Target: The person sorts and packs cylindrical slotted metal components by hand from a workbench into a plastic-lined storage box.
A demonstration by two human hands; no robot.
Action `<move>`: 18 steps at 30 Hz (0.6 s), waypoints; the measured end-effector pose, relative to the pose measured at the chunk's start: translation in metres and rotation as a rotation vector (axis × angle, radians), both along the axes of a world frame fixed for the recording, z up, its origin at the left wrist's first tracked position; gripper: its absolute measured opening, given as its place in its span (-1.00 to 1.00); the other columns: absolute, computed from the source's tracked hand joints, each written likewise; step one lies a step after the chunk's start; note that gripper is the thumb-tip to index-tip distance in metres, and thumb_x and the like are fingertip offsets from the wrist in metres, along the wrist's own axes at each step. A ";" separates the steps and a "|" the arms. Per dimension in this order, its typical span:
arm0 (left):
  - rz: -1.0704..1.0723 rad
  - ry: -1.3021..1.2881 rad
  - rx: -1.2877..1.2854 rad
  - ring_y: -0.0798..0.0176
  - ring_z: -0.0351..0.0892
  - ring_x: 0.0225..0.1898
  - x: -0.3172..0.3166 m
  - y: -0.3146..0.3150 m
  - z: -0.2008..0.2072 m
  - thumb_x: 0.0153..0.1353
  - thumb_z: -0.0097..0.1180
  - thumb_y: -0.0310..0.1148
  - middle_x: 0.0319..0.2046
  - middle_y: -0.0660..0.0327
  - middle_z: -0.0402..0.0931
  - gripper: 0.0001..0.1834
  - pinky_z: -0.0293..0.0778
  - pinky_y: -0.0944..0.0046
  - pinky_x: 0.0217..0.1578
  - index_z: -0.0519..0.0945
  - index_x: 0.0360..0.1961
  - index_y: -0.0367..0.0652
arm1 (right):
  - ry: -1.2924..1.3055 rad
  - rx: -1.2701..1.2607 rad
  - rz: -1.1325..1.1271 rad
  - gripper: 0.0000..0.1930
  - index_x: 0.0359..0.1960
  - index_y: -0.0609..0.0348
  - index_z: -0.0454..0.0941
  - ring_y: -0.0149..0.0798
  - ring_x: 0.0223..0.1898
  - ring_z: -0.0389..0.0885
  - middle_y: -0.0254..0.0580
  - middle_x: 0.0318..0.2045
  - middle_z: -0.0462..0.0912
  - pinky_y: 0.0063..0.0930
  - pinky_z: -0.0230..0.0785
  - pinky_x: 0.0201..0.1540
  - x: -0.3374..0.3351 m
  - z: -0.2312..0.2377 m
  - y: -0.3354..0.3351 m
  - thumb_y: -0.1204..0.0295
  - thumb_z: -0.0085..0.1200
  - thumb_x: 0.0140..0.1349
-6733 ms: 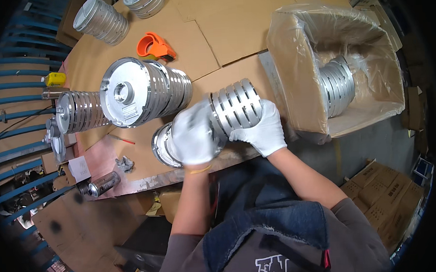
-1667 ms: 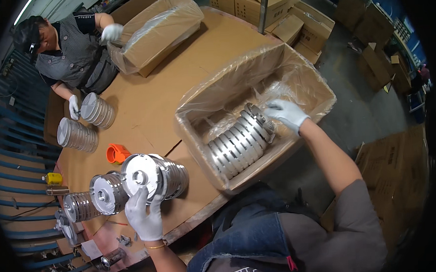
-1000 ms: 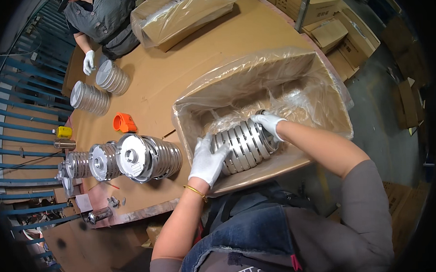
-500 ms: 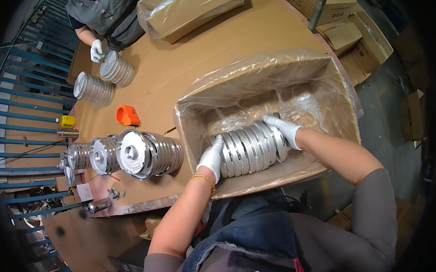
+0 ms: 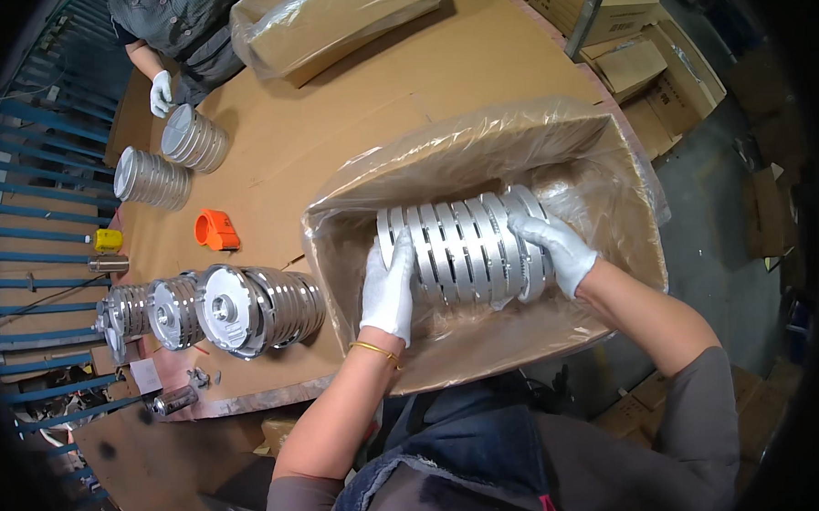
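Observation:
Between my two white-gloved hands lies a sideways stack of several silver metal discs [image 5: 455, 253], slotted along their rims. My left hand [image 5: 388, 288] is closed against the stack's left end, its thumb over the outer discs. At the right end, my right hand [image 5: 558, 249] grips the last disc, fingers bent over its top. The stack is inside or just above an open cardboard box [image 5: 639, 186] lined with clear plastic film [image 5: 370, 180]. Whether its underside touches the lining, I cannot tell.
More silver disc stacks [image 5: 288, 302] lie left of the box, near an orange tape dispenser [image 5: 216, 229]. Across the table [image 5: 331, 122], a co-worker's gloved hand [image 5: 161, 93] is beside two upright disc stacks [image 5: 194, 142]. A film-covered box [image 5: 326, 26] stands at the back.
My hands have shifted the disc stack away from the box's near wall, and it looks larger in view. The whole view has shifted slightly. The co-worker's hand has drawn back from the stack.

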State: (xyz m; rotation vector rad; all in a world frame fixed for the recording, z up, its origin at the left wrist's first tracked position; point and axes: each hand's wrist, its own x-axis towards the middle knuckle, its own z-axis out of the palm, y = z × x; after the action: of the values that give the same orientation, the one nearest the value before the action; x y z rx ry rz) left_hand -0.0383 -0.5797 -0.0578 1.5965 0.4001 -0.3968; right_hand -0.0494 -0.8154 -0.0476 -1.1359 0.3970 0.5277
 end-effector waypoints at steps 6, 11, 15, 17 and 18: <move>0.042 0.180 0.077 0.15 0.31 0.13 -0.008 -0.009 -0.023 0.24 0.02 -0.01 0.09 0.02 0.35 -0.35 0.18 0.27 0.13 0.27 0.12 -0.36 | 0.154 -0.234 0.121 -0.03 0.31 0.17 -0.06 -0.27 -0.01 0.42 -0.14 -0.06 0.47 -0.43 0.24 0.09 0.001 -0.024 -0.016 0.65 0.26 -0.19; 0.092 0.397 -0.142 0.16 0.30 0.17 -0.018 0.014 -0.032 0.29 -0.18 0.12 0.16 0.03 0.31 -0.26 0.18 0.26 0.18 0.20 0.23 -0.32 | 0.288 -0.338 0.307 0.04 0.33 0.07 -0.16 -0.24 -0.10 0.51 -0.08 -0.06 0.47 -0.32 0.42 -0.10 -0.010 -0.026 -0.017 0.74 0.22 -0.21; 0.151 0.453 -0.246 0.18 0.32 0.16 -0.009 0.013 -0.013 0.29 -0.22 0.16 0.16 0.07 0.33 -0.28 0.23 0.24 0.16 0.24 0.22 -0.26 | 0.281 -0.328 0.329 0.11 0.34 0.07 -0.14 -0.15 0.05 0.42 -0.08 0.07 0.40 -0.27 0.35 0.01 -0.023 -0.032 -0.012 0.73 0.29 -0.30; 0.106 0.487 -0.195 0.19 0.32 0.15 -0.007 0.014 -0.012 0.31 -0.19 0.10 0.14 0.10 0.34 -0.33 0.22 0.23 0.16 0.23 0.24 -0.22 | 0.352 -0.294 0.338 0.11 0.34 0.01 -0.08 -0.14 0.06 0.39 -0.13 0.05 0.42 -0.19 0.31 0.02 -0.027 -0.037 -0.011 0.66 0.33 -0.33; 0.101 0.494 -0.195 0.19 0.32 0.15 -0.009 0.014 -0.010 0.31 -0.19 0.10 0.14 0.10 0.34 -0.33 0.22 0.23 0.16 0.23 0.24 -0.22 | 0.359 -0.294 0.334 0.11 0.34 0.01 -0.08 -0.14 0.06 0.39 -0.13 0.05 0.42 -0.19 0.31 0.02 -0.026 -0.035 -0.010 0.66 0.33 -0.33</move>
State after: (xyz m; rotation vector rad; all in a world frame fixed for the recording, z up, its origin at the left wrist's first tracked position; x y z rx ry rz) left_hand -0.0474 -0.5661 -0.0678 1.2724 0.7892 -0.7326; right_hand -0.0753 -0.8257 -0.0825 -1.4043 0.6133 0.9981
